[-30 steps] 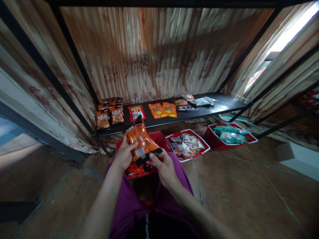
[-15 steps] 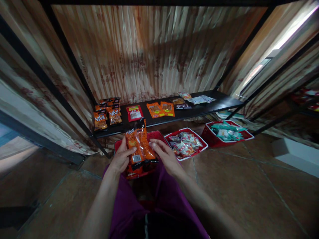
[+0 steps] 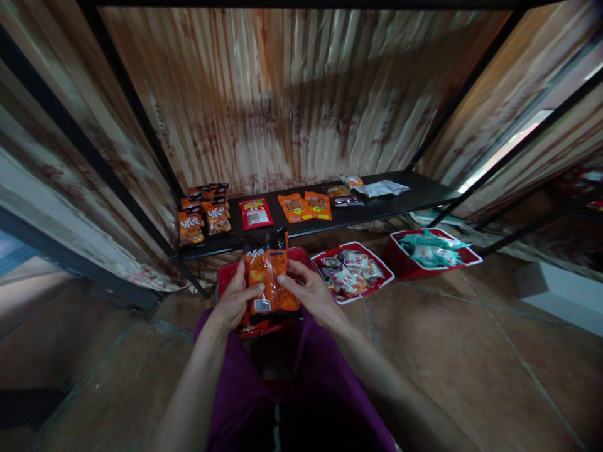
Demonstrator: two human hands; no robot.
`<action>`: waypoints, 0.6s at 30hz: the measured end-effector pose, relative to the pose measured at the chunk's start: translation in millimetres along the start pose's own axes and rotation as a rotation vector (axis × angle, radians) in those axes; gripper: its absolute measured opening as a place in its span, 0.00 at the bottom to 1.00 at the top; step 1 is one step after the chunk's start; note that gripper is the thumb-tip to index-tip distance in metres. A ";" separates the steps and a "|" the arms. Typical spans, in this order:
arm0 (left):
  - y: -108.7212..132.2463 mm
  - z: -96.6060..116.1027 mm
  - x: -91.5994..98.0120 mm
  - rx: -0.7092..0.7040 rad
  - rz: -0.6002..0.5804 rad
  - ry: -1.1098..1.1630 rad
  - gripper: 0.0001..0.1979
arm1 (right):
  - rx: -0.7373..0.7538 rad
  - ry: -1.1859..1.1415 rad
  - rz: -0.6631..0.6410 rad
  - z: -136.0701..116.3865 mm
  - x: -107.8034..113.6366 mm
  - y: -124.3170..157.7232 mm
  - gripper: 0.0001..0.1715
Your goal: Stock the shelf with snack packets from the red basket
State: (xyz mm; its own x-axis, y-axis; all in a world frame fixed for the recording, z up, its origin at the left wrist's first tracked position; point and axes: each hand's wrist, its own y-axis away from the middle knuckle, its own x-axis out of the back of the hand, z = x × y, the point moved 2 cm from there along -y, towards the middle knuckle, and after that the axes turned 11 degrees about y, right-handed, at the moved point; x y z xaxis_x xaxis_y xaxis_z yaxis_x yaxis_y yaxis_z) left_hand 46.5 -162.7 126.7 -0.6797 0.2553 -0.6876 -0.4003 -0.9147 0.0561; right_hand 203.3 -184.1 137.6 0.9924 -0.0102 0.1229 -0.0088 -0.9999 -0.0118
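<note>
Two orange snack bags with black ends are held up side by side over a red basket. My left hand grips the left snack bag, thumb on its front near a white label. On the right snack bag my right hand is closed, its thumb pressing the front and its fingers behind. The bags overlap where they meet. More orange packets lie in the basket below, mostly covered by the bags and hands.
A low black shelf holds matching orange bags at left, a red packet, two flat orange packets and a white packet. Red baskets with white-and-red packets and green packets stand right. Metal posts rise beside the shelf.
My right hand has shifted its hold, its thumb now on the front of the right bag. That bag has straightened from a tilt to upright beside the left one.
</note>
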 end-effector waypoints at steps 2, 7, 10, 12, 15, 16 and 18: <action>0.2 -0.7 0.5 0.010 0.008 0.001 0.36 | -0.008 -0.013 0.018 1.2 -0.4 -0.7 0.25; 1.5 -2.1 1.3 0.019 0.005 0.022 0.35 | -0.019 -0.094 0.076 7.7 -2.5 -1.9 0.21; 2.6 -2.5 1.3 0.023 0.017 0.036 0.37 | -0.032 -0.132 0.079 9.6 -3.6 -1.1 0.21; 2.9 -2.5 1.4 0.024 0.017 0.033 0.38 | -0.040 -0.131 0.066 11.0 -4.2 -0.9 0.21; 2.5 -2.6 2.1 0.009 0.007 0.009 0.38 | -0.013 -0.049 0.079 14.9 -4.1 -1.9 0.22; 2.2 -2.8 2.2 0.000 0.006 -0.005 0.37 | 0.025 0.021 0.119 16.0 -3.3 -2.3 0.24; 1.3 -3.6 1.8 -0.010 0.017 -0.035 0.37 | 0.154 0.246 0.257 16.0 -0.8 -1.7 0.29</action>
State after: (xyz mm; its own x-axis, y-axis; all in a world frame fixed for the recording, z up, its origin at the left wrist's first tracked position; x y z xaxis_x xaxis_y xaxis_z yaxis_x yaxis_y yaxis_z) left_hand 46.9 -164.6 123.0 -0.7077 0.2501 -0.6607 -0.3822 -0.9221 0.0603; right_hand 204.5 -182.2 121.7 0.9009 -0.2815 0.3304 -0.2165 -0.9511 -0.2202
